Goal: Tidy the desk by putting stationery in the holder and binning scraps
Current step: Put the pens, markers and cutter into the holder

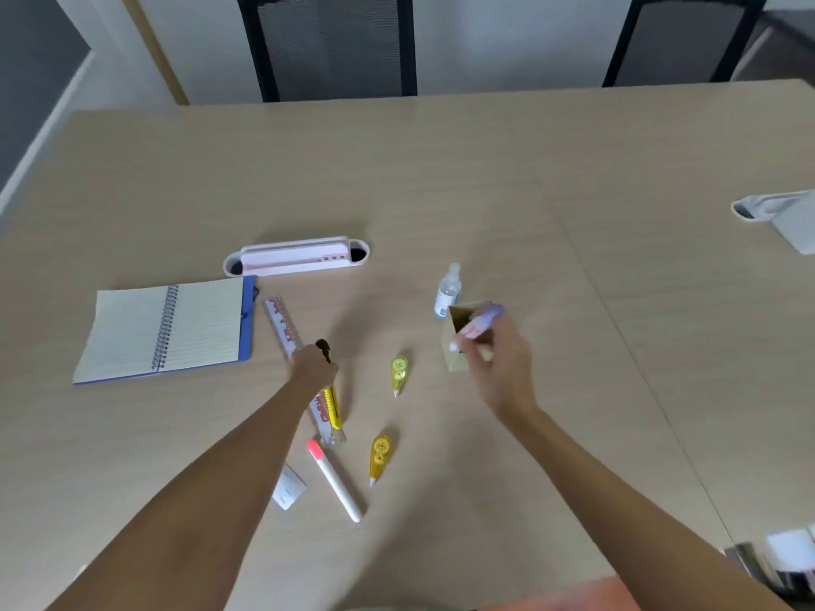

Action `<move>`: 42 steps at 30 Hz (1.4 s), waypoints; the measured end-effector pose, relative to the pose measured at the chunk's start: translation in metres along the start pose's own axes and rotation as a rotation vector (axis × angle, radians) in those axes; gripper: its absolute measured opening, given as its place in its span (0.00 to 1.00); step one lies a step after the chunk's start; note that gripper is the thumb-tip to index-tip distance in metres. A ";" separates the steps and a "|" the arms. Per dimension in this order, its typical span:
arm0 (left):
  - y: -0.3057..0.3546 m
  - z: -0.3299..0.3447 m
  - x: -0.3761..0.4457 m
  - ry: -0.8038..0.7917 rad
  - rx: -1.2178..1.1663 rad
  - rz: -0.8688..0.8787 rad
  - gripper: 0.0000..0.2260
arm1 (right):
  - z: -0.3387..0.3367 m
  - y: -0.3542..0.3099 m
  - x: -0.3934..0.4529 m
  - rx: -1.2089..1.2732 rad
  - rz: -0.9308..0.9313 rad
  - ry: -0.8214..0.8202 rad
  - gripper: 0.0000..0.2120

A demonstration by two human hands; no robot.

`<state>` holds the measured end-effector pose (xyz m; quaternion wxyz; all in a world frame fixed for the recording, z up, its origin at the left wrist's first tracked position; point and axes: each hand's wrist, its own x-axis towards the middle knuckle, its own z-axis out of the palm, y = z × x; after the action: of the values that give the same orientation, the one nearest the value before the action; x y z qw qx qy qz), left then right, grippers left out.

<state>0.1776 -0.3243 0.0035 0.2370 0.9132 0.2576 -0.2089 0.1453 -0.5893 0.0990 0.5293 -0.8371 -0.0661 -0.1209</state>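
The purple marker (478,325) is in the right hand (498,368), whose fingers are closed around it, with its top end at the mouth of the small cardboard holder (458,335). The holder looks tilted, so I think the marker should go in slowly and be let go only when it is well inside. The left hand (314,368) is closed on the yellow cutter (331,401), which lies over the ruler (286,330) on the surface (617,302). Better to lift only the cutter. 2 yellow correction tapes (399,372) and a pink-capped pen (335,480) wait nearby.
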 end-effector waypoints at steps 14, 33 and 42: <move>0.153 -0.024 -0.080 0.097 -0.546 0.651 0.11 | -0.021 0.081 0.029 -0.061 0.316 -0.077 0.06; -0.032 -0.029 -0.081 -0.330 0.088 -0.013 0.13 | 0.053 0.069 -0.075 -0.308 0.332 -0.679 0.14; -0.060 0.024 -0.094 -0.301 -0.035 -0.113 0.14 | 0.125 0.040 -0.079 -0.604 0.391 -0.829 0.23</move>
<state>0.0639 -0.3270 0.0124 0.2765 0.8515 0.2736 -0.3517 0.0956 -0.4925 -0.0082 0.2077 -0.9261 -0.0747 0.3058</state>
